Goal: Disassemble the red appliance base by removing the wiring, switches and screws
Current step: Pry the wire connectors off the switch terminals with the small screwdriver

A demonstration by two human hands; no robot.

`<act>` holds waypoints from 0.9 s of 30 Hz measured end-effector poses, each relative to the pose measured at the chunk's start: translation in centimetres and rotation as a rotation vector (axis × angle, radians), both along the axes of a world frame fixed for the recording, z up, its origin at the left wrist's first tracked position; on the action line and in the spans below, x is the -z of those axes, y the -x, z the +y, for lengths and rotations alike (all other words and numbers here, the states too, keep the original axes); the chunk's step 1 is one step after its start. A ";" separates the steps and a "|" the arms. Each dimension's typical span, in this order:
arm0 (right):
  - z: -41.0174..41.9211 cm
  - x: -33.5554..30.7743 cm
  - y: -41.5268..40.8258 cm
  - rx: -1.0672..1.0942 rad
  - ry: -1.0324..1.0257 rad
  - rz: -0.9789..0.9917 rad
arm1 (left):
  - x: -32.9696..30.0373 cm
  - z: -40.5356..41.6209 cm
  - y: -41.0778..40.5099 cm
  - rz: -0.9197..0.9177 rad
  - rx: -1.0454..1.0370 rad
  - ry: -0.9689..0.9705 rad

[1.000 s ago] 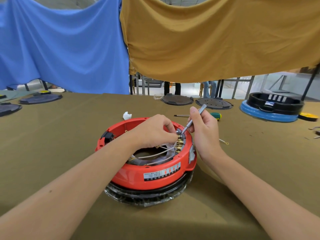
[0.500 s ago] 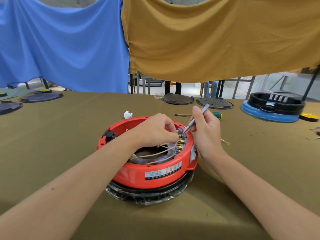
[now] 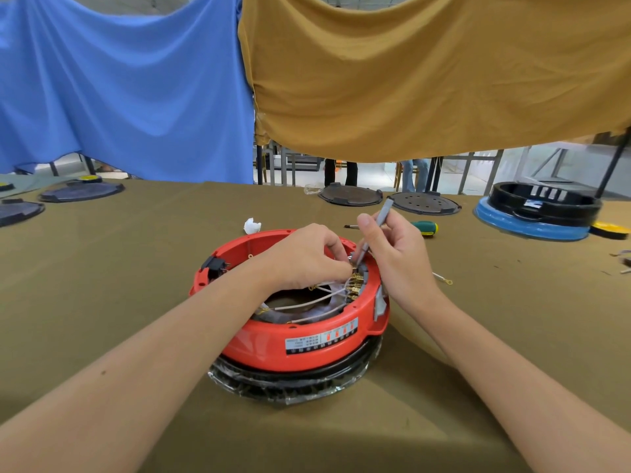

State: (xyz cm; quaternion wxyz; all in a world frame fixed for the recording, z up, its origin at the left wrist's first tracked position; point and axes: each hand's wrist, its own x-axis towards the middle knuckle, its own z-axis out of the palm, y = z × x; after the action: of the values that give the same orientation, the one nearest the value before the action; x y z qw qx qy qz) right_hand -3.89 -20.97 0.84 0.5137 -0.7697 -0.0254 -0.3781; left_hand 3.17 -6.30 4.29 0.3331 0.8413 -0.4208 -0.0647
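Judging from the head view, centre of the frame: risked a slip of the slim grey tool [image 3: 374, 230] off the brass terminals [image 3: 355, 285], likely if pushed down too hard, with the tip skating into the left hand [image 3: 304, 261] close beside it. Risked also a torn white wire [image 3: 307, 303] if tugged before the terminal came loose, and a shift of the red appliance base [image 3: 293, 322] on the worktop [image 3: 119, 268], since neither hand pinned it down.

Sat at mid-frame, open side up, on a black ring. Left fingers [image 3: 336, 249] curled inside the far right rim, pinching something small at the terminal row; exactly what, could not tell. Right hand [image 3: 399, 254] wrapped round the tool, thumb along the shaft, tip angled down just beside the left fingertips. Lay apart behind, right of centre: a green-handled screwdriver [image 3: 423, 228].
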 end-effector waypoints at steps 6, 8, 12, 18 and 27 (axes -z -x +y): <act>-0.4 -0.6 0.3 0.018 0.090 0.027 | 0.1 0.1 0.0 -0.008 -0.009 0.011; -0.3 -0.6 0.3 0.032 0.108 0.034 | 0.0 0.1 0.0 -0.006 -0.006 0.007; -0.1 -0.8 0.4 0.051 0.112 0.047 | 0.0 0.1 0.1 -0.008 -0.003 0.009; 0.1 -1.1 0.6 0.056 0.131 0.060 | -0.1 0.1 0.2 0.007 0.000 0.009; 0.0 -1.2 0.6 0.033 0.107 0.021 | -0.2 0.0 0.4 0.001 0.003 0.008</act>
State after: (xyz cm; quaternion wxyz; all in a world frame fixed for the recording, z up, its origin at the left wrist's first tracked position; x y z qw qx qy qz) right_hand -4.50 -20.96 2.00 0.4657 -0.8005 -0.0277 -0.3762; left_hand 2.76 -6.26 4.48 0.3366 0.8394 -0.4219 -0.0639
